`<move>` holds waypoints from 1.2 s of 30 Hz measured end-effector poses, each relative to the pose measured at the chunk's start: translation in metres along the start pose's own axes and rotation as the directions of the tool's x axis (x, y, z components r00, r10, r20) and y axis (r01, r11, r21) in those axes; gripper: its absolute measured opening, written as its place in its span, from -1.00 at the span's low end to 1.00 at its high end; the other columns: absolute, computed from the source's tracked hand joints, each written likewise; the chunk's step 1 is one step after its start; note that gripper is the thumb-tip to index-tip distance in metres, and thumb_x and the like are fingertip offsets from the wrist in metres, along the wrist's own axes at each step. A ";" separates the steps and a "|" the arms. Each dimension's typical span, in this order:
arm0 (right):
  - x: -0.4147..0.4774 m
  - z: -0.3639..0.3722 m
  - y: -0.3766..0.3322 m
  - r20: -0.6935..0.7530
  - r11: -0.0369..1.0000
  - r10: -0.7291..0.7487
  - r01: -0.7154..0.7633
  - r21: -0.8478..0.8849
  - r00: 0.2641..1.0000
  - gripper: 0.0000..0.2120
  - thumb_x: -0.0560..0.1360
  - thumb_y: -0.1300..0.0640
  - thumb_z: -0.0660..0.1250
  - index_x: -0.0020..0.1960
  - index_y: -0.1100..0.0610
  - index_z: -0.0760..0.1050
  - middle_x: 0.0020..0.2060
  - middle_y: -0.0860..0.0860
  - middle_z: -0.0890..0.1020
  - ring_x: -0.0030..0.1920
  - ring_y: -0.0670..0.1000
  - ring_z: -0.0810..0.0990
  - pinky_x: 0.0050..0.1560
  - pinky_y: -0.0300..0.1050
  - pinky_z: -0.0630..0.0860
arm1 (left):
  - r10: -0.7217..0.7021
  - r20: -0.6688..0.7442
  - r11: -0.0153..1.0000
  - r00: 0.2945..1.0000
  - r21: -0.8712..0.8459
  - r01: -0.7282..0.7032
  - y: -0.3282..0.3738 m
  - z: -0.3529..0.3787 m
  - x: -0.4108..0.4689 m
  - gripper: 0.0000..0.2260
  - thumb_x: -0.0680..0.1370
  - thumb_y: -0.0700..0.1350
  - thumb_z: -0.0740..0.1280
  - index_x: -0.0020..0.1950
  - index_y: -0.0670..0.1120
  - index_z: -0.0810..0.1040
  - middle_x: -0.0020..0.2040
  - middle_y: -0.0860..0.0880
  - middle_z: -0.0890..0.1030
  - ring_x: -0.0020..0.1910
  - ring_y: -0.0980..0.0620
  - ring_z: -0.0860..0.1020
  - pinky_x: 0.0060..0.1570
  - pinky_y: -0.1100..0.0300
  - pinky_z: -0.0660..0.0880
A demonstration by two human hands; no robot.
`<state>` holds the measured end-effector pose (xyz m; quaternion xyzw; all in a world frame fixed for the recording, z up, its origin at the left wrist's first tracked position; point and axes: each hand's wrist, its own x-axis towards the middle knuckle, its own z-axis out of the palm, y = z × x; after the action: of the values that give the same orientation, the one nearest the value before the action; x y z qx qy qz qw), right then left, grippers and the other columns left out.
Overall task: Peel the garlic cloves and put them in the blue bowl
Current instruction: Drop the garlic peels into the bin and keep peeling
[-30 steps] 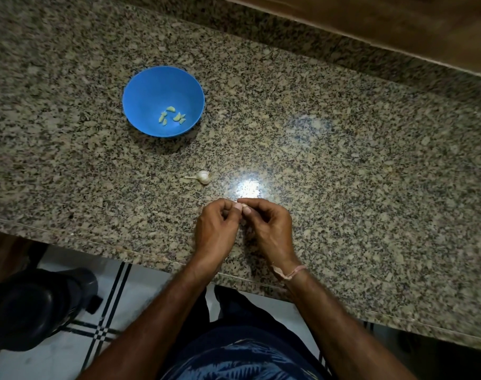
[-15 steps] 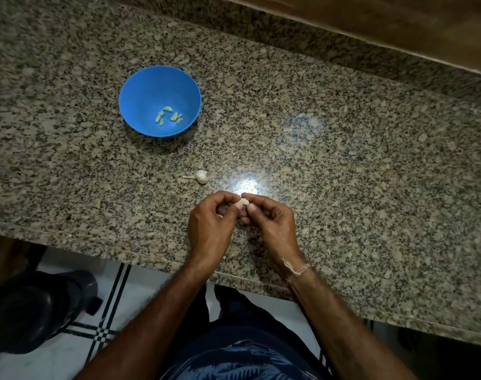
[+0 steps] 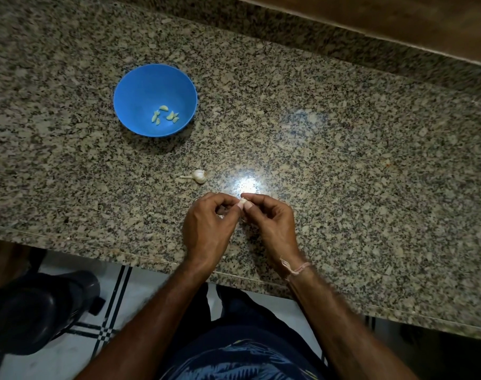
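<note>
A blue bowl (image 3: 140, 89) stands on the granite counter at the upper left, with several pale peeled garlic cloves (image 3: 165, 115) in its bottom. Nearer me lies a small white garlic bulb (image 3: 198, 176) with its stem pointing left. My left hand (image 3: 206, 229) and my right hand (image 3: 272, 223) meet just above the counter near its front edge. Both pinch one small garlic clove (image 3: 242, 202) between thumbs and fingertips; most of the clove is hidden by the fingers. A bit of pale skin shows under my left palm.
The speckled granite counter (image 3: 343, 174) runs wide to the right, with a raised back ledge and wood above. A bright light reflection lies just beyond my hands. Below the front edge are tiled floor and a dark round object (image 3: 33, 311) at the lower left.
My hands stay together on the clove, with the fingers shifting slightly as they work it. The bowl and bulb have not moved on the counter.
</note>
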<state>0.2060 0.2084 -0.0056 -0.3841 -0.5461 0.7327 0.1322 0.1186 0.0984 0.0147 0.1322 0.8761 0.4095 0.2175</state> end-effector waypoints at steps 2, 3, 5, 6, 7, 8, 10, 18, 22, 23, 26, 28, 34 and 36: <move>0.002 -0.001 0.001 -0.005 0.998 -0.036 0.036 -0.050 0.999 -0.80 0.57 0.29 0.45 0.19 0.26 0.66 0.09 0.11 0.74 0.17 0.10 0.71 0.22 0.08 0.65 | -0.003 0.011 1.000 1.000 0.002 0.003 0.000 0.001 0.001 -0.86 0.56 0.11 0.45 0.00 0.08 0.70 -0.09 0.17 0.66 -0.12 0.20 0.61 -0.10 0.00 0.65; 0.003 -0.001 0.001 -0.005 0.997 -0.046 0.045 -0.067 0.999 -0.80 0.57 0.28 0.45 0.18 0.25 0.67 0.09 0.11 0.74 0.17 0.10 0.71 0.23 0.12 0.64 | -0.016 0.024 1.000 1.000 -0.012 0.017 0.000 0.002 0.002 -0.83 0.56 0.14 0.44 0.00 0.06 0.70 -0.11 0.17 0.67 -0.14 0.21 0.62 -0.10 0.01 0.65; 0.005 -0.001 0.002 -0.002 0.995 -0.050 0.049 -0.084 0.999 -0.80 0.57 0.25 0.47 0.18 0.25 0.67 0.09 0.11 0.74 0.18 0.12 0.71 0.24 0.16 0.63 | -0.062 0.055 0.996 0.997 -0.061 0.066 -0.002 0.004 0.004 -0.78 0.56 0.20 0.43 -0.02 0.07 0.70 -0.16 0.16 0.69 -0.17 0.19 0.64 -0.11 0.00 0.66; 0.005 -0.001 0.001 0.002 0.995 -0.047 0.047 -0.090 0.999 -0.80 0.57 0.23 0.47 0.18 0.24 0.67 0.09 0.11 0.74 0.18 0.12 0.71 0.24 0.16 0.63 | -0.089 0.070 0.991 0.994 -0.090 0.095 -0.003 0.005 0.006 -0.77 0.56 0.21 0.42 -0.04 0.08 0.70 -0.18 0.15 0.70 -0.17 0.17 0.66 -0.10 -0.02 0.67; 0.005 -0.001 0.001 0.007 0.994 -0.043 0.044 -0.100 0.999 -0.80 0.57 0.23 0.48 0.18 0.24 0.67 0.09 0.10 0.74 0.17 0.10 0.71 0.24 0.13 0.63 | -0.110 0.080 0.986 0.991 -0.114 0.119 -0.004 0.006 0.008 -0.78 0.56 0.20 0.42 -0.07 0.07 0.70 -0.19 0.14 0.70 -0.17 0.15 0.67 -0.08 -0.04 0.67; 0.005 0.000 0.001 0.012 0.993 -0.041 0.042 -0.111 0.999 -0.80 0.56 0.23 0.48 0.18 0.24 0.67 0.08 0.09 0.75 0.17 0.09 0.71 0.24 0.09 0.64 | -0.124 0.087 0.983 0.988 -0.123 0.134 -0.005 0.007 0.009 -0.80 0.57 0.17 0.43 -0.09 0.07 0.70 -0.19 0.13 0.70 -0.16 0.14 0.67 -0.06 -0.06 0.66; 0.004 -0.001 0.000 0.010 0.994 -0.026 0.027 -0.105 1.000 -0.81 0.56 0.26 0.47 0.16 0.25 0.67 0.07 0.08 0.75 0.14 0.07 0.72 0.19 -0.02 0.65 | -0.140 0.093 0.982 0.986 -0.117 0.150 -0.007 0.009 0.012 -0.83 0.59 0.10 0.42 -0.09 0.05 0.69 -0.20 0.10 0.69 -0.17 0.11 0.67 -0.06 -0.08 0.66; 0.006 -0.003 0.000 -0.028 0.997 0.082 -0.082 0.006 0.996 -0.82 0.57 0.28 0.45 0.17 0.24 0.64 0.05 0.15 0.73 0.09 0.19 0.72 0.13 0.04 0.68 | -0.149 0.114 0.959 0.982 -0.224 0.171 -0.007 0.013 0.012 -0.87 0.66 -0.09 0.36 0.18 0.06 0.64 0.06 0.13 0.68 0.07 0.16 0.65 0.11 0.09 0.64; 0.006 -0.002 0.000 -0.004 0.995 0.079 -0.078 0.060 0.997 -0.79 0.55 0.28 0.47 0.17 0.28 0.61 0.06 0.21 0.72 0.12 0.22 0.71 0.12 0.02 0.67 | -0.145 0.190 0.902 0.971 -0.377 0.209 -0.003 0.012 0.012 -0.93 0.60 -0.10 0.45 0.06 0.03 0.70 -0.04 0.08 0.74 0.00 0.14 0.70 0.12 0.03 0.66; 0.005 -0.002 0.000 -0.002 0.995 0.077 -0.077 0.068 0.997 -0.79 0.55 0.28 0.47 0.17 0.28 0.61 0.06 0.22 0.72 0.13 0.23 0.71 0.13 0.03 0.67 | -0.148 0.191 0.893 0.970 -0.395 0.215 -0.002 0.012 0.012 -0.94 0.60 -0.11 0.46 0.04 0.02 0.70 -0.05 0.07 0.74 0.00 0.12 0.71 0.13 0.00 0.66; 0.005 -0.003 0.001 0.002 0.996 0.068 -0.068 0.062 0.998 -0.79 0.55 0.29 0.47 0.17 0.28 0.60 0.07 0.23 0.71 0.14 0.25 0.70 0.13 0.04 0.67 | -0.166 0.183 0.891 0.969 -0.394 0.227 -0.004 0.015 0.014 -0.96 0.61 -0.10 0.44 0.01 -0.01 0.69 -0.09 0.04 0.74 -0.03 0.07 0.71 0.12 -0.07 0.67; 0.005 -0.002 0.003 0.005 0.996 0.071 -0.071 0.052 0.997 -0.80 0.56 0.29 0.47 0.17 0.26 0.61 0.06 0.22 0.71 0.13 0.25 0.70 0.14 0.07 0.67 | -0.180 0.169 0.909 0.969 -0.348 0.229 -0.005 0.018 0.014 -0.93 0.63 -0.06 0.40 0.00 0.01 0.68 -0.12 0.04 0.73 -0.07 0.06 0.70 0.08 -0.11 0.67; 0.004 -0.003 0.001 -0.027 0.990 0.115 -0.113 0.079 0.993 -0.86 0.59 0.33 0.40 0.14 0.24 0.65 -0.03 0.18 0.74 -0.10 0.09 0.69 -0.02 0.00 0.65 | -0.118 0.083 0.977 0.989 -0.166 0.131 -0.004 0.019 0.017 -0.84 0.65 -0.20 0.35 0.02 0.07 0.64 -0.03 0.14 0.68 -0.02 0.19 0.64 0.06 0.04 0.65; 0.005 -0.004 0.002 -0.040 0.989 0.131 -0.127 0.082 0.991 -0.86 0.59 0.32 0.40 0.12 0.21 0.67 -0.06 0.19 0.73 -0.13 0.11 0.65 -0.01 0.09 0.60 | -0.057 0.036 0.992 0.998 -0.110 0.060 -0.002 0.017 0.017 -0.80 0.61 -0.23 0.38 0.12 0.06 0.63 0.03 0.14 0.66 -0.02 0.23 0.61 0.02 0.07 0.66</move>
<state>0.2057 0.2135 -0.0101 -0.4297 -0.4876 0.7517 0.1121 0.1124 0.1156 -0.0012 0.1008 0.8518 0.4488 0.2506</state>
